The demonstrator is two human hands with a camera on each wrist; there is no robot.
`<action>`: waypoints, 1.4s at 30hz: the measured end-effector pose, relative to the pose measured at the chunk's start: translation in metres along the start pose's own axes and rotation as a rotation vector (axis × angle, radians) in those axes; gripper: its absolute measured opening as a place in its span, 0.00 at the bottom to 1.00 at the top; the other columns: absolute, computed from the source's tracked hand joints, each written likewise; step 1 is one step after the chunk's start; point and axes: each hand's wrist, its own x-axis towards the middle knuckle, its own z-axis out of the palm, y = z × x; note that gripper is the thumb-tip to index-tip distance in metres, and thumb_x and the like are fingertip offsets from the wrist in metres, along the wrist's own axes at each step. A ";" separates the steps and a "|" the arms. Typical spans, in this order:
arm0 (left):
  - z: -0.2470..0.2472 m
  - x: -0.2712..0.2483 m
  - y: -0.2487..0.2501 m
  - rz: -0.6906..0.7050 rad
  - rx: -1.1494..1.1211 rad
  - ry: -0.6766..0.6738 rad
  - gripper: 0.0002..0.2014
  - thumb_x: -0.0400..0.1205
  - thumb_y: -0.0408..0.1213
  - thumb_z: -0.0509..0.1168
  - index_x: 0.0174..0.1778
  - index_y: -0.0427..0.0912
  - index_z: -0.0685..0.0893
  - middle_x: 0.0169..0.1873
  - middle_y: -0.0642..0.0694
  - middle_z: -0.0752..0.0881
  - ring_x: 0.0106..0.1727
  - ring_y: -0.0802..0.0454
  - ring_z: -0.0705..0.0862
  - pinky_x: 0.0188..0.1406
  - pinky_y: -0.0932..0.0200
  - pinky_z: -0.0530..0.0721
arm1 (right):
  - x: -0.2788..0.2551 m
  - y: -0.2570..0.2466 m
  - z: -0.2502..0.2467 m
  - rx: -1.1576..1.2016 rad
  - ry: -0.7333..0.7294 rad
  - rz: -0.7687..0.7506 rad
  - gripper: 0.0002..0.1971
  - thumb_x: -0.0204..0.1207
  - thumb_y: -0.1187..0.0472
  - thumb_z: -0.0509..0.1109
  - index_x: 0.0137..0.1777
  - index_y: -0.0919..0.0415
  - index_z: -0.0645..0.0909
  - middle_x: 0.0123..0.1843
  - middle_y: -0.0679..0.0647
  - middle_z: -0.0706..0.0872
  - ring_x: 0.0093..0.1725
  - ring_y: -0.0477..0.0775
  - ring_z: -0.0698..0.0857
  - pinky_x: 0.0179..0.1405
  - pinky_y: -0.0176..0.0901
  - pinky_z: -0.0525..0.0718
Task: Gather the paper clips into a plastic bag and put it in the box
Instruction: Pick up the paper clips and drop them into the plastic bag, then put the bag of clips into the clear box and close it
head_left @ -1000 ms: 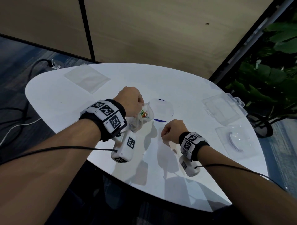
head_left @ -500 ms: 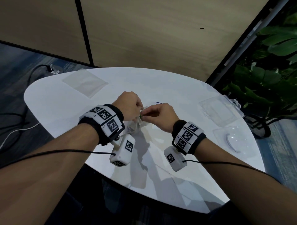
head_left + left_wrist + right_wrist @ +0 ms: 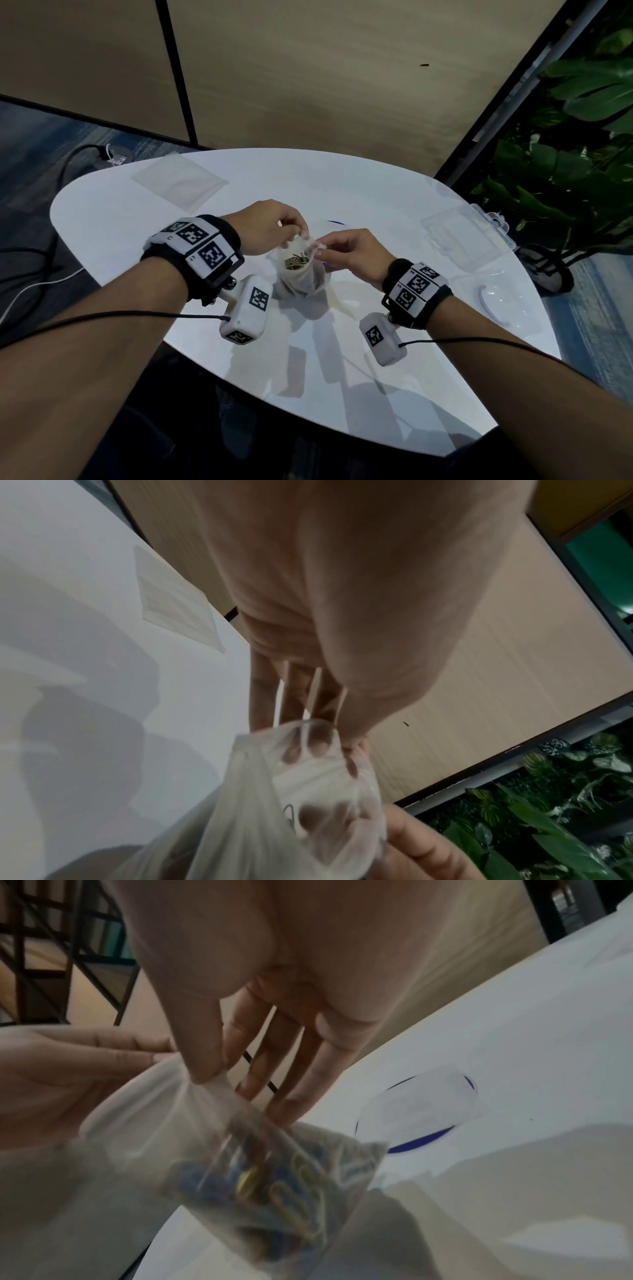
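A small clear plastic bag [image 3: 301,274] hangs just above the middle of the white table [image 3: 376,192], its mouth held apart. My left hand [image 3: 270,228] pinches the bag's left rim, and my right hand [image 3: 346,248] pinches the right rim. Coloured paper clips [image 3: 296,262] lie bunched inside the bag [image 3: 240,1156], where the paper clips [image 3: 281,1185] show yellow and blue through the film. From the left wrist, my fingertips [image 3: 318,741] press the bag [image 3: 274,818] from behind its film. The clear plastic box [image 3: 462,236] lies open at the table's right edge.
A flat spare plastic bag [image 3: 180,181] lies at the table's far left. A blue circle mark [image 3: 418,1112] is on the table behind the bag. A clear lid or dish [image 3: 503,305] sits at the right front edge. Green plants [image 3: 565,154] stand beyond the table on the right.
My right hand rose from the table surface to the bag and took hold of its right rim. The bag's mouth is now spread wider between both hands.
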 end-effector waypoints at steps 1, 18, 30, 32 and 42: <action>0.001 0.001 -0.001 0.006 0.017 0.010 0.11 0.87 0.34 0.59 0.53 0.45 0.87 0.39 0.50 0.85 0.44 0.52 0.85 0.31 0.76 0.76 | -0.002 -0.002 -0.001 0.020 0.001 0.011 0.08 0.78 0.66 0.74 0.52 0.71 0.88 0.45 0.62 0.91 0.42 0.53 0.89 0.50 0.49 0.90; 0.025 0.010 0.005 0.166 0.217 -0.044 0.08 0.83 0.43 0.66 0.49 0.46 0.89 0.47 0.50 0.89 0.52 0.50 0.85 0.60 0.49 0.82 | -0.024 0.004 0.018 0.402 0.047 0.255 0.13 0.82 0.61 0.70 0.56 0.74 0.84 0.49 0.67 0.89 0.40 0.58 0.90 0.43 0.42 0.91; 0.018 0.030 -0.043 -0.091 0.343 -0.026 0.08 0.87 0.44 0.60 0.52 0.47 0.82 0.44 0.49 0.80 0.44 0.49 0.80 0.48 0.57 0.74 | -0.019 0.022 -0.017 0.336 0.198 0.344 0.06 0.82 0.65 0.69 0.50 0.69 0.84 0.41 0.61 0.88 0.37 0.58 0.92 0.33 0.42 0.91; 0.028 0.036 -0.045 -0.081 0.363 0.008 0.07 0.87 0.42 0.59 0.52 0.46 0.81 0.41 0.50 0.81 0.45 0.47 0.80 0.48 0.56 0.75 | -0.013 0.027 -0.018 0.261 0.207 0.330 0.08 0.82 0.63 0.69 0.50 0.70 0.84 0.44 0.62 0.88 0.36 0.59 0.91 0.35 0.45 0.91; -0.001 0.081 -0.136 -0.422 0.401 0.333 0.14 0.81 0.39 0.65 0.61 0.56 0.86 0.83 0.41 0.60 0.83 0.40 0.60 0.80 0.47 0.66 | -0.008 0.073 -0.166 -1.006 0.498 0.401 0.09 0.78 0.55 0.69 0.53 0.50 0.89 0.70 0.58 0.78 0.68 0.62 0.79 0.67 0.49 0.77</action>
